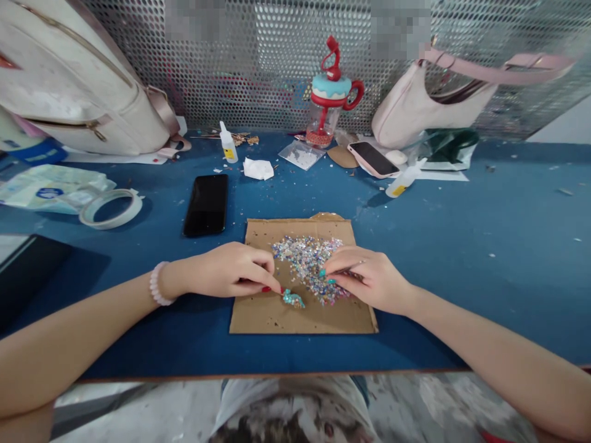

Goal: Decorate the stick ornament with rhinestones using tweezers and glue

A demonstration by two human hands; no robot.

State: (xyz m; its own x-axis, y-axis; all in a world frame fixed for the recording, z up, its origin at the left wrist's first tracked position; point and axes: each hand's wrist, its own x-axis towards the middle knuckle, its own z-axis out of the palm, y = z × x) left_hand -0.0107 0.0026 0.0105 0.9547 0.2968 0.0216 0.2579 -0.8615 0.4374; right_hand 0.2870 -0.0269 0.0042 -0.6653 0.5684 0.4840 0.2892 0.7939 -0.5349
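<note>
Nearest: cardboard sheet [263, 321] on the blue table [184, 354], close to its front edge; a bump there could shift it and spill what's loose. Turquoise sparkly piece [293, 299] is over the cardboard's near middle, touching or just above, can't tell. My left hand [235, 269] has it pinched at its left end, thumb against index; small grip, so slack fingers would probably let it twist or drop. My right hand [369, 275] grasps a slim tool [354, 267] between thumb and fingers, over the right side of the loose glittery stones [300, 255]. Tip too small to read, can't tell if it has a stone; squeezing too hard could flick one away, and dragging my knuckles would likely scatter the pile.

Farther: black phone [206, 204], tape roll [111, 209] off left. Then the left dropper bottle [228, 143] and slanted right dropper bottle [402, 179]; could leak if knocked uncapped. Back: red-handled cup [323, 117], pink handbag [443, 104], perforated metal panel [277, 80].
</note>
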